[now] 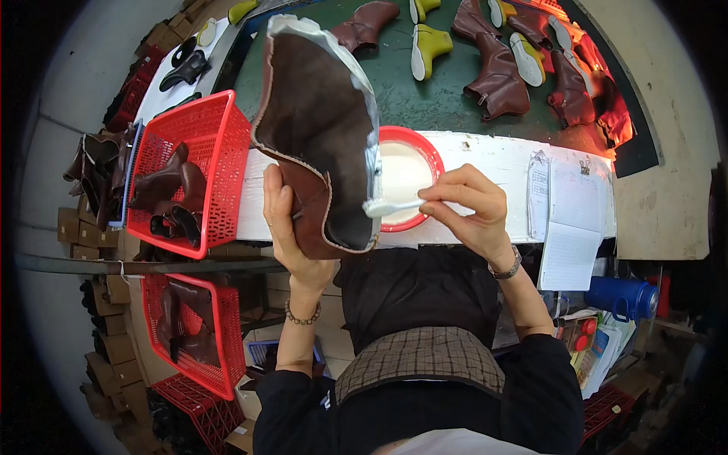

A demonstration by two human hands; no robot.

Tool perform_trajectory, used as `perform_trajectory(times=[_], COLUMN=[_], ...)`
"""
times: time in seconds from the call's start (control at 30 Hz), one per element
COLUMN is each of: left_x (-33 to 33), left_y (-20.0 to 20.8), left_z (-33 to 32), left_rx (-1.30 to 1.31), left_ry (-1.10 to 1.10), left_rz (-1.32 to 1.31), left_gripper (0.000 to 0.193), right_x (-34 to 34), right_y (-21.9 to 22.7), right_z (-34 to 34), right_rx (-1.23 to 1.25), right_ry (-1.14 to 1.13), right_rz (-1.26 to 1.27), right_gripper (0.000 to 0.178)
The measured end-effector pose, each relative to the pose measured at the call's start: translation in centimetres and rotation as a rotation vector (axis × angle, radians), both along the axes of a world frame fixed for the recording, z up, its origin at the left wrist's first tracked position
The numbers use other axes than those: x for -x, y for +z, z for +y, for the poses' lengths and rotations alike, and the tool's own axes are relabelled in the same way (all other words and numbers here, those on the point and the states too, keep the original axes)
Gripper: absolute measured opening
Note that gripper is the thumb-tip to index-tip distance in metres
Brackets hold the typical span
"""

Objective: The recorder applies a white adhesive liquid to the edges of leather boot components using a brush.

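Note:
My left hand (283, 224) grips a brown leather boot upper (303, 193) from its left and lower side, holding it up above the white bench. Its dark inner lining (322, 98) faces me, and a whitish wet-looking band (369, 98) runs along the top and right edge. Between the fingertips of my right hand (476, 208) is a small white brush (394, 206). The brush head touches the lower right edge of the upper. Behind both sits a red bowl (437, 155) of creamy white liquid (406, 174), partly covered by the upper.
On the green surface (413, 102) beyond lie several brown boot uppers (500, 76) and yellow-green shoe lasts (431, 49). An orange glow lights the far right. Red baskets (235, 129) with boots stand left. Papers (572, 197) and a blue flask (618, 298) are to the right.

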State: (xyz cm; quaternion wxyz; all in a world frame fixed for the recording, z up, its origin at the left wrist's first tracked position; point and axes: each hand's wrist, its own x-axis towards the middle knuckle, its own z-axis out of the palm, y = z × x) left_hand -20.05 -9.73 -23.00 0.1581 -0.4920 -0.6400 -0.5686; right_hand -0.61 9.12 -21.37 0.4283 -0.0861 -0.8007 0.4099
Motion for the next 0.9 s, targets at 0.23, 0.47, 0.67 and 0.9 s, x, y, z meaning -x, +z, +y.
perform_trajectory(times=[0.23, 0.47, 0.67, 0.9], left_x=[1.0, 1.3, 4.7, 7.0], left_y=[-0.6, -2.3, -6.2, -6.9], left_z=[0.6, -0.8, -2.2, -2.1], left_rx=[-0.052, -0.033, -0.135, -0.025], left_ry=[-0.039, -0.074, -0.017, 0.090], left_rz=[0.079, 0.096, 0.109, 0.345], left_gripper=[0.076, 0.070, 0.077, 0.064], right_x=[-0.5, 0.7, -0.2, -1.0], right_y=[0.8, 1.3, 1.9, 2.8], right_z=[-0.8, 1.4, -0.7, -3.6], right_rx=[-0.011, 0.105, -0.172, 0.036], right_ry=[0.129, -0.168, 0.020, 0.153], right_rz=[-0.034, -0.047, -0.058, -0.116], right_gripper=[0.021, 0.019, 0.026, 0.018])
